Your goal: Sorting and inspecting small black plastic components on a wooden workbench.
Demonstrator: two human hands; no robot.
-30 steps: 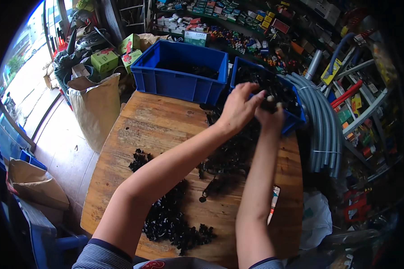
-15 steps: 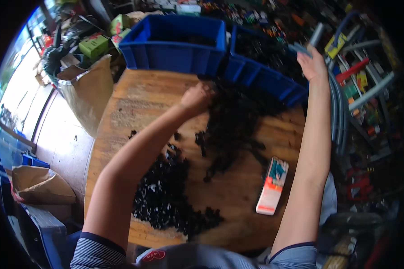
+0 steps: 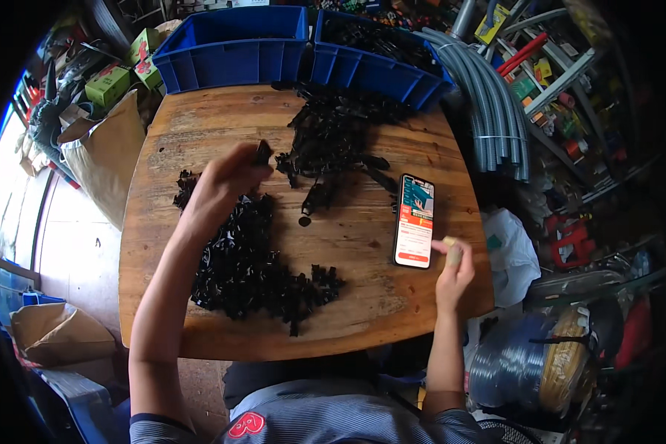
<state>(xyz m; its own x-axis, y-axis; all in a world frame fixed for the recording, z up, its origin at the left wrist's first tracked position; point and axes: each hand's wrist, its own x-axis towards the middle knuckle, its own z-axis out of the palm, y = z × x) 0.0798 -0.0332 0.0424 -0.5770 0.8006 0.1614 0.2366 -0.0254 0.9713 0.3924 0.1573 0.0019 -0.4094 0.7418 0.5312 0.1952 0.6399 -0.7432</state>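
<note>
Head view shows small black pieces point(image 3: 233, 277) heaped, glossy, jagged, probably plastic.

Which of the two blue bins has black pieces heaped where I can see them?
The right-hand blue bin, nearest the grey tubing: black pieces show inside it. The left-hand blue bin shows mostly bare inner wall.

We are noting lettering on a red heart patch point(image 3: 246, 425) on the striped shirt point(image 3: 311, 414); on the lit phone point(image 3: 414, 222), we are seeing rows of print, too small for reading.
</note>
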